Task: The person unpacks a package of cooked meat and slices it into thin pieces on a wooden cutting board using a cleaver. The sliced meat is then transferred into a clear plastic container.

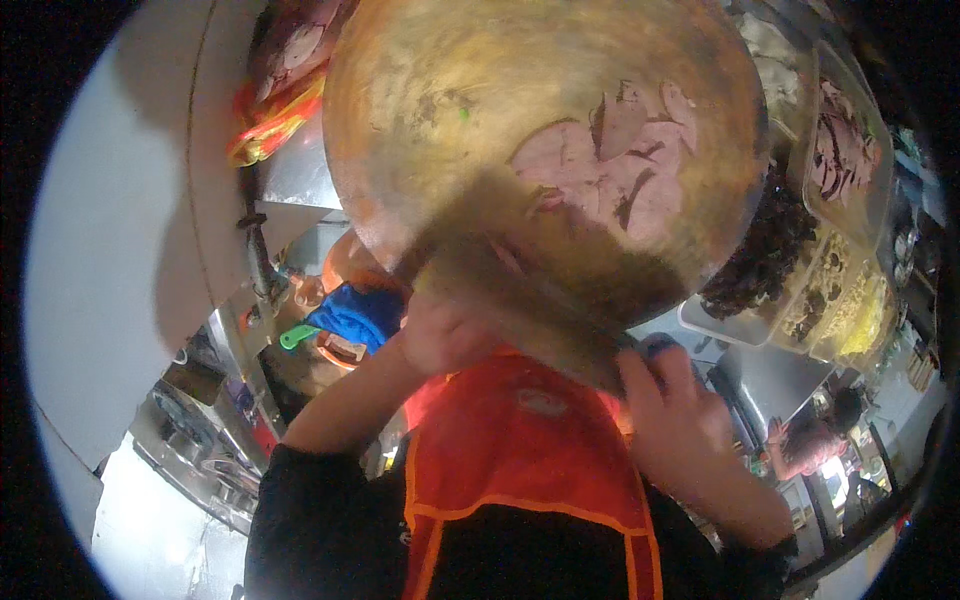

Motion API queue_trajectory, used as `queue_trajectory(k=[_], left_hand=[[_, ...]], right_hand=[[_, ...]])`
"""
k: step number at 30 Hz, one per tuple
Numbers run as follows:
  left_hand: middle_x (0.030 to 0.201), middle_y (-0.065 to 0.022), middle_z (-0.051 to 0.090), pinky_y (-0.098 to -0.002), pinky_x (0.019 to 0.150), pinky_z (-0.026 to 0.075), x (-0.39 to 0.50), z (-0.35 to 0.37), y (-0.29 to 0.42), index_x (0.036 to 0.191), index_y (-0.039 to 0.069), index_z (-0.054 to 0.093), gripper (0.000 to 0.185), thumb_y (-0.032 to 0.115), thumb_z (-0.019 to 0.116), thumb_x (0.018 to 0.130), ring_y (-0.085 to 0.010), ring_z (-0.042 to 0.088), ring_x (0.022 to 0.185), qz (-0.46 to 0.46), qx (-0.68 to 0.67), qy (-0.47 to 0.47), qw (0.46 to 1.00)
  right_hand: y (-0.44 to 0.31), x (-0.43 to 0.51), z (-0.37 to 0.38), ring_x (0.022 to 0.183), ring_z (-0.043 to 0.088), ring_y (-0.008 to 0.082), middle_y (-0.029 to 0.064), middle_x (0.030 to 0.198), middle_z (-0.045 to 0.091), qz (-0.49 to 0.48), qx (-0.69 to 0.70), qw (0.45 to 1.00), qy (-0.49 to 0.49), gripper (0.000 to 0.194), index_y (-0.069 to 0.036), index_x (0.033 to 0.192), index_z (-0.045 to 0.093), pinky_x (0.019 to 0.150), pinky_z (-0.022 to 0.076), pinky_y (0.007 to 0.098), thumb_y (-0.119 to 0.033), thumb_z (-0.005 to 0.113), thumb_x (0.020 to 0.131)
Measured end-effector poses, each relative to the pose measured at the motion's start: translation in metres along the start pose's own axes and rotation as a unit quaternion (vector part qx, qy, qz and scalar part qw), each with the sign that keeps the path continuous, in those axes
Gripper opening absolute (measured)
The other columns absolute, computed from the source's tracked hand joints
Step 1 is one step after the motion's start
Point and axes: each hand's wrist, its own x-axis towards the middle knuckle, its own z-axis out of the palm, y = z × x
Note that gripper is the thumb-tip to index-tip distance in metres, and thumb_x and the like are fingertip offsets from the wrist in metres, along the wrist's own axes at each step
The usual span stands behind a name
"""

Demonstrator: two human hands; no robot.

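A broad knife blade, apparently a cleaver [559,330], is blurred and tilted across the near edge of a round wooden chopping block [405,150]. My right hand [675,405] is closed around its dark handle at the right. At the blade's other end is my left hand [450,330]; blur hides its fingers, so I cannot tell whether it grips the blade or only touches it. Pale pink meat slices [585,165] lie overlapping on the block's right half. A dark shadow falls over the block near the blade.
To the right stand a clear container of sliced meat [840,142], dark shredded food [765,240] and a divided tray [787,330] of chopped ingredients. At left are a red-yellow wrapper [277,120], a blue cloth [360,319] and a green handle [298,336]. Another person [810,446] appears at lower right.
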Motion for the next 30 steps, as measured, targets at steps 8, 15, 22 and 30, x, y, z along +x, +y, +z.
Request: queue_trajectory(k=[8,15,22,30], left_hand=[[0.143,-0.0109,0.052,-0.0427,0.106,0.043,-0.017,0.006,-0.014,0.14,0.007,0.05,0.053,0.018,0.063,0.09,-0.0274,0.052,0.129,0.103,0.144,-0.016,0.984],[0.119,-0.0152,0.066,-0.0453,0.101,0.047,-0.008,0.016,-0.006,0.115,0.002,0.07,0.044,0.014,0.074,0.073,-0.0355,0.061,0.116,0.01,0.101,-0.031,0.994],[0.121,-0.0141,0.058,-0.0431,0.098,0.044,0.019,0.009,0.016,0.114,0.002,0.064,0.038,0.016,0.073,0.079,-0.0323,0.056,0.114,-0.121,-0.427,0.112,0.889],[0.134,-0.0156,0.058,-0.0477,0.113,0.033,0.004,0.001,0.02,0.125,0.006,0.064,0.047,0.022,0.073,0.082,-0.0363,0.05,0.127,-0.067,-0.227,0.081,0.968]], right_hand=[[0.001,0.017,0.009,0.064,0.069,0.0251,0.0258,0.126,0.056,-0.024,-0.01,0.999,0.031,0.042,0.002,0.12,0.061,0.051,0.0572,0.0316,-0.009,0.064,0.08],[-0.002,0.001,0.0,0.059,0.065,0.0229,0.0185,0.104,0.056,-0.004,-0.003,1.0,0.025,0.036,-0.003,0.118,0.063,0.049,0.0563,0.0329,-0.013,0.062,0.083],[-0.007,0.005,-0.001,0.064,0.069,0.0247,0.0227,0.117,0.058,0.006,-0.007,1.0,0.024,0.034,-0.003,0.115,0.063,0.053,0.0586,0.0333,-0.009,0.062,0.082],[0.001,0.018,0.028,0.06,0.066,0.0247,0.0157,0.099,0.056,-0.044,-0.008,0.997,0.062,0.034,-0.003,0.116,0.061,0.051,0.0571,0.035,-0.01,0.061,0.082]])
